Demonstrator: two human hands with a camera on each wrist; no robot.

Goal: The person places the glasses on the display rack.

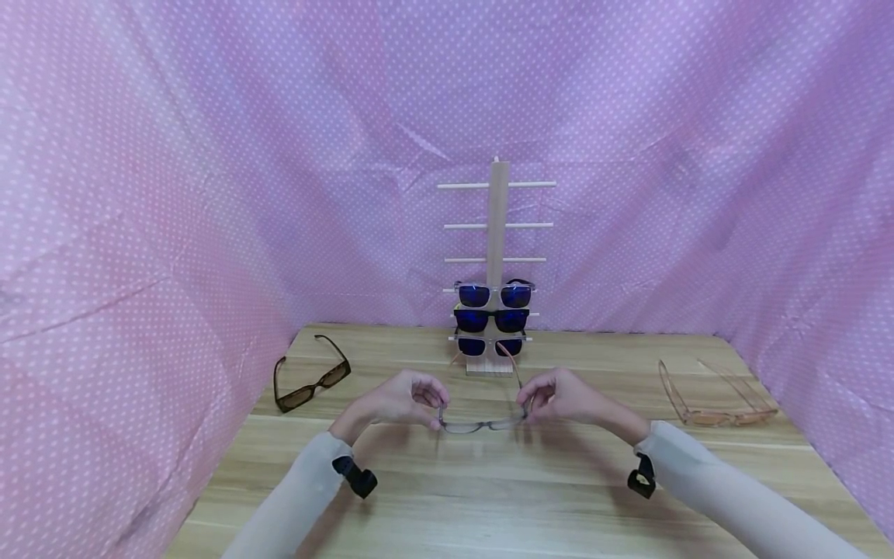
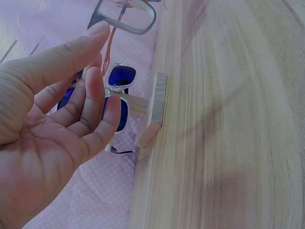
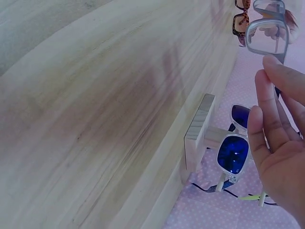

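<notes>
A pair of grey-framed eyeglasses (image 1: 462,428) with clear lenses is held above the table between both hands. My left hand (image 1: 410,399) pinches it near the left hinge, thumb and fingertips on the frame. At the opposite hinge my right hand (image 1: 557,396) pinches the other side. The temples point away toward the stand, and one shows a reddish-brown tip. In the left wrist view a clear lens (image 2: 131,18) sits beyond the thumb. The right wrist view shows the grey frame (image 3: 267,37) above the fingertips.
Behind the hands stands a wooden display stand (image 1: 497,225) with white rods; several blue-lensed sunglasses (image 1: 492,320) hang on its lower rods. Tortoiseshell sunglasses (image 1: 313,392) lie on the left of the table (image 1: 447,497). Clear peach-framed glasses (image 1: 726,418) lie on the right. A pink dotted curtain (image 1: 335,155) surrounds the table.
</notes>
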